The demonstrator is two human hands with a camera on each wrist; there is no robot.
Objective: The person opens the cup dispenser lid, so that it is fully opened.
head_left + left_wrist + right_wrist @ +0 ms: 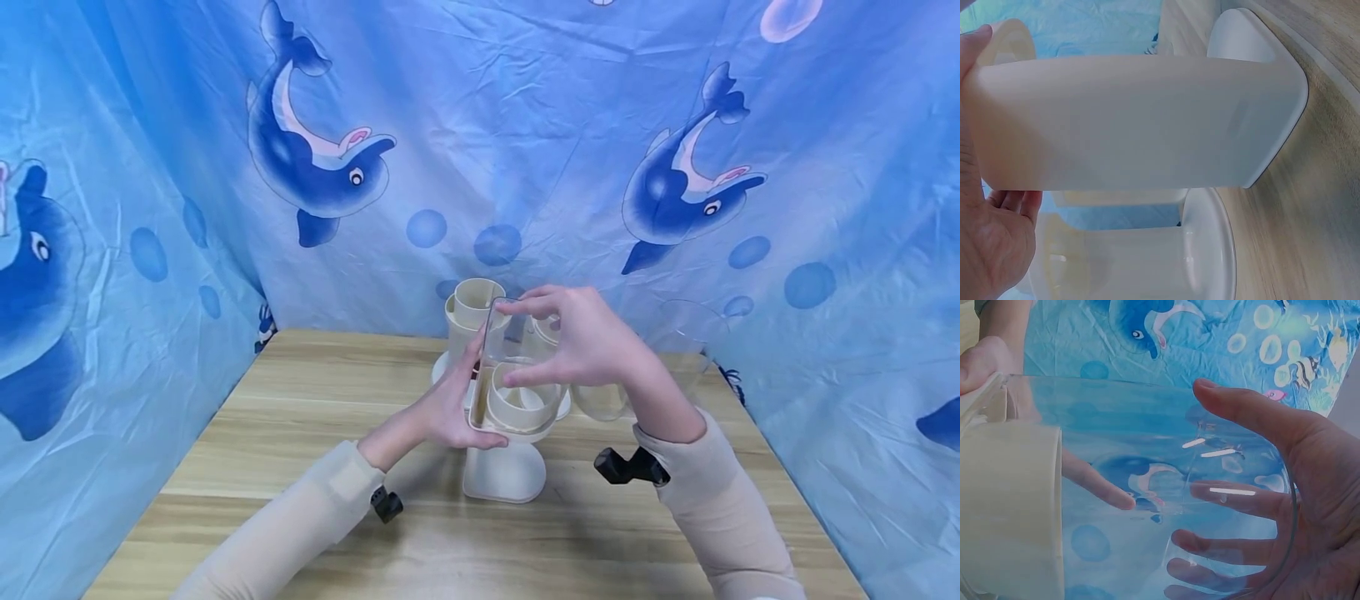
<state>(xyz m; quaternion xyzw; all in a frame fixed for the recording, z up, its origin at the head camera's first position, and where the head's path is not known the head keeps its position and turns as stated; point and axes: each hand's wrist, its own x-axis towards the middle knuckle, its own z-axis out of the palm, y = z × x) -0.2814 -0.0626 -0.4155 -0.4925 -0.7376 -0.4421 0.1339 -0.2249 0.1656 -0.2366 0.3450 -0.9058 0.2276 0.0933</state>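
Observation:
A white stand point(506, 475) with a flat base rises from the table in front of me, topped by a cream ring point(525, 408). My left hand point(453, 408) grips the upper end of this stand; in the left wrist view its thumb and fingers lie on opposite sides of the stand's smooth body point(1141, 125). Around the rounded end of a clear container point(1129, 406) curl the thumb and fingers of my right hand point(585, 337). The container's other end meets the cream ring point(1010, 506); how far it is seated cannot be told.
Behind the held stand is another cream cylinder point(480, 302) on a white base point(441, 367), with a further cream part point(542, 329) beside it. A clear container point(600, 402) is to the right on the wooden table point(330, 400). Dolphin-printed cloth point(480, 125) surrounds the table.

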